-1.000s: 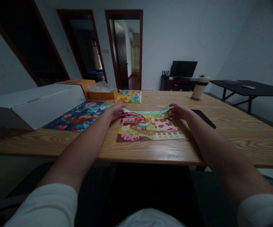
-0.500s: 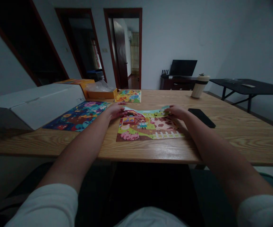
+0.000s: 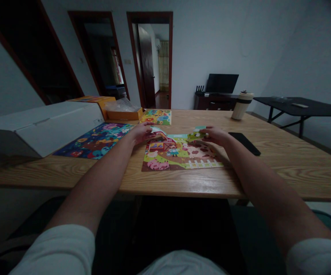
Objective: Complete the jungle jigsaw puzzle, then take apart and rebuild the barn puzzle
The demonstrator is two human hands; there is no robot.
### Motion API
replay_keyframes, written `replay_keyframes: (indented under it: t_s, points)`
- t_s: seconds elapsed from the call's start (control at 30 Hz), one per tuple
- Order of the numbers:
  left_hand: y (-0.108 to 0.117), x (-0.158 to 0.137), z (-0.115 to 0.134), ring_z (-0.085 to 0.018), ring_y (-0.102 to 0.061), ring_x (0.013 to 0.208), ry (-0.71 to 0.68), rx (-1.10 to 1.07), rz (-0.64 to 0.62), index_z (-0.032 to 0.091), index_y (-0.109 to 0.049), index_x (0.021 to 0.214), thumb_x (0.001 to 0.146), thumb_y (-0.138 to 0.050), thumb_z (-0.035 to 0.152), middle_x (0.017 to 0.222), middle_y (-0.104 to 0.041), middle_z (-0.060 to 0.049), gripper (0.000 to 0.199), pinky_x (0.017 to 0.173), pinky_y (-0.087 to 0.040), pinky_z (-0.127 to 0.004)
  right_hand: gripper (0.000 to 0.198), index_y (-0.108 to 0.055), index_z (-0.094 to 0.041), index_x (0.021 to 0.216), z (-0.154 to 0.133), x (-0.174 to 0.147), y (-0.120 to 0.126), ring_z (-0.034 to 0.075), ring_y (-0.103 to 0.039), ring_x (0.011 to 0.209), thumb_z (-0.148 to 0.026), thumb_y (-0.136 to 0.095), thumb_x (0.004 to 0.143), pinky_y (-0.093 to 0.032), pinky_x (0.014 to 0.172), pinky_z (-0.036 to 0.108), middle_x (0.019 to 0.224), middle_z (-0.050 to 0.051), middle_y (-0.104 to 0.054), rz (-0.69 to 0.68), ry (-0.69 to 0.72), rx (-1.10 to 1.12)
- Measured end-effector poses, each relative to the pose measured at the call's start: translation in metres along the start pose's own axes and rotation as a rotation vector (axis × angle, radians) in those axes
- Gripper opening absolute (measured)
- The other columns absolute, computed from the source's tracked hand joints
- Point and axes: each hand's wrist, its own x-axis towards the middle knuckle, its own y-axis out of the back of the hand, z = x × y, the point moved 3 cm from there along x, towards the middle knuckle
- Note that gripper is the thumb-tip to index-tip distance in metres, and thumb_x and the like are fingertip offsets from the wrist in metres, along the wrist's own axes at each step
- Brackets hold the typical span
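A farm-scene jigsaw puzzle (image 3: pixel 179 154), with a barn, a cow and a pink pig, lies in front of me near the table's edge. My left hand (image 3: pixel 143 133) is closed on its far left corner, by the red barn roof. At the far right corner, my right hand (image 3: pixel 214 135) pinches the green and blue part of the puzzle. Both far corners are raised and bent up, while the near half lies flat. My fingertips are partly hidden behind the lifted corners.
Left of the puzzle lies a dark blue picture puzzle (image 3: pixel 96 141) beside a white box (image 3: pixel 59 124). Behind are an orange box (image 3: pixel 125 114) holding clear plastic and a yellow animal puzzle (image 3: pixel 161 117). A black phone (image 3: pixel 244 143) and a cream cup (image 3: pixel 242 106) are on the right.
The far corners of the farm puzzle are lifted and curled more than before, the right one most clearly. Both hands keep their hold and have hardly shifted.
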Motion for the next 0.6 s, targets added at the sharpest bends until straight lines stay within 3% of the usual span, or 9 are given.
replay_keyframes:
  t_s: [0.27, 0.6]
  points:
    - [-0.016, -0.018, 0.015, -0.018, -0.069, 0.08, -0.109, -0.035, -0.09, 0.013, -0.054, 0.118, 0.085, -0.046, -0.007, 0.088, -0.063, -0.009, 0.039, 0.07, -0.058, -0.025, 0.009, -0.059, -0.016, 0.097, -0.012, -0.007, 0.005, 0.013, -0.064, 0.082, -0.013, -0.058, 0.089, -0.055, 0.06, 0.018, 0.106, 0.009, -0.065, 0.047, 0.085, 0.074]
    - [-0.029, -0.025, 0.018, -0.016, -0.068, 0.07, -0.173, -0.034, -0.112, 0.011, -0.057, 0.114, 0.085, -0.05, -0.005, 0.083, -0.063, -0.008, 0.034, 0.068, -0.058, -0.028, 0.024, -0.065, -0.015, 0.088, -0.013, -0.004, 0.012, 0.005, -0.052, 0.055, -0.04, -0.064, 0.088, -0.037, 0.044, 0.014, 0.076, 0.004, -0.062, 0.071, 0.17, -0.194]
